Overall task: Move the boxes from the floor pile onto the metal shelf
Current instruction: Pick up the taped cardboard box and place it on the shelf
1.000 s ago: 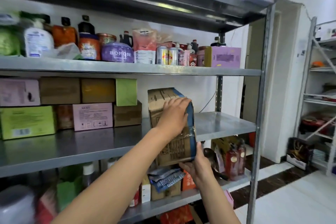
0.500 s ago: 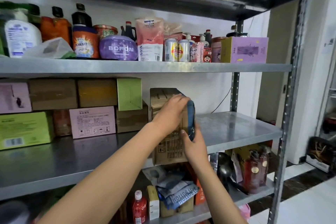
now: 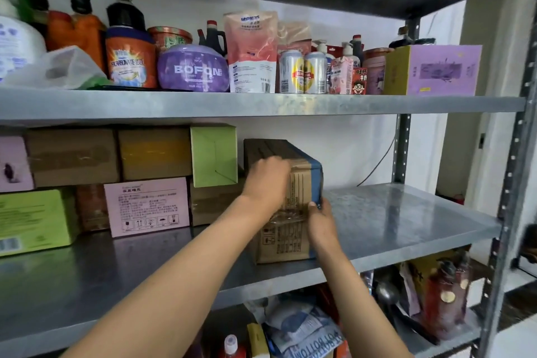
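Your cardboard box (image 3: pixel 290 206) with the blue-taped edge now stands upright on the middle level of the metal shelf (image 3: pixel 406 224), near its front lip and just to the right of the stacked boxes (image 3: pixel 145 180) already lined up along the back, so I judge this box nearly placed; the floor pile is out of view and you cannot tell from here how many remain. Your left hand (image 3: pixel 268 180) curls over the box's top front corner, and your right hand (image 3: pixel 319 221) holds its right edge, thumb on the front face, so both are gripping it.
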Demonstrator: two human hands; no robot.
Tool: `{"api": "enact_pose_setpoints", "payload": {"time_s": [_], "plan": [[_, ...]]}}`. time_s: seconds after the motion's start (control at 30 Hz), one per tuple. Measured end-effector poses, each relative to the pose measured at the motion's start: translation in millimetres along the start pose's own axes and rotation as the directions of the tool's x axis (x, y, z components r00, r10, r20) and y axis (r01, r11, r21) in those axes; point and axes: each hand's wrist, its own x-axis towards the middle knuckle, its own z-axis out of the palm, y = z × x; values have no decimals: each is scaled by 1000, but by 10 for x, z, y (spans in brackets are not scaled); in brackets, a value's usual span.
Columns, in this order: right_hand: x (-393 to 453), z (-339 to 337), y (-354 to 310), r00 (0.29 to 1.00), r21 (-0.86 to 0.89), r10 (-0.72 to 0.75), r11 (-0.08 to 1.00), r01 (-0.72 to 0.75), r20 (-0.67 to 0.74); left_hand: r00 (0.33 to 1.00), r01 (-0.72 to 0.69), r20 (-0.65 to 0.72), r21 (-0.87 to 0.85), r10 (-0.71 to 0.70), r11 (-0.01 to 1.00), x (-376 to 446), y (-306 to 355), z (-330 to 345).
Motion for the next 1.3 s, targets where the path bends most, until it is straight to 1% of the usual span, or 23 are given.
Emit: {"api": "enact_pose_setpoints", "payload": {"time_s": [0.07,0.2,0.33,0.43,0.57,0.67,0.77,0.9,1.03,1.13,1.3], "plan": [[234,54,0,999,-14,31,999,-31,10,998,-50,28,83,48,995,53,-101,96],[550,257,78,999,-60,46,997,-47,-22,996,-54,72,160,43,986,189,-205,298],[749,389,224,1000,-38,29,999,-29,8,996,-50,77,186,36,981,328,-263,465],[914,471,306,1000,-53,16,999,-15,25,997,-43,77,194,29,980,423,-373,596],[1056,581,401,1000,-96,-14,995,12,-19,995,-51,94,202,32,978,498,-427,716],[1104,595,437,999,-79,-29,997,27,-27,996,-52,79,254,33,966,482,-395,782],[1066,561,424,1000,-92,-19,996,19,3,998,-60,36,307,51,950,423,-422,863],[967,445,351,998,-141,-33,989,40,53,999,-49,-9,299,54,953,267,-408,911],[688,271,274,980,-194,-163,964,182,112,997,-22,-72,247,41,969,90,-300,862],[471,84,204,961,-222,-230,940,260,153,997,-44,-48,225,56,973,-5,-174,783],[100,-281,72,943,-274,-276,907,320,187,995,-88,-21,191,94,978,-210,140,633]]}}
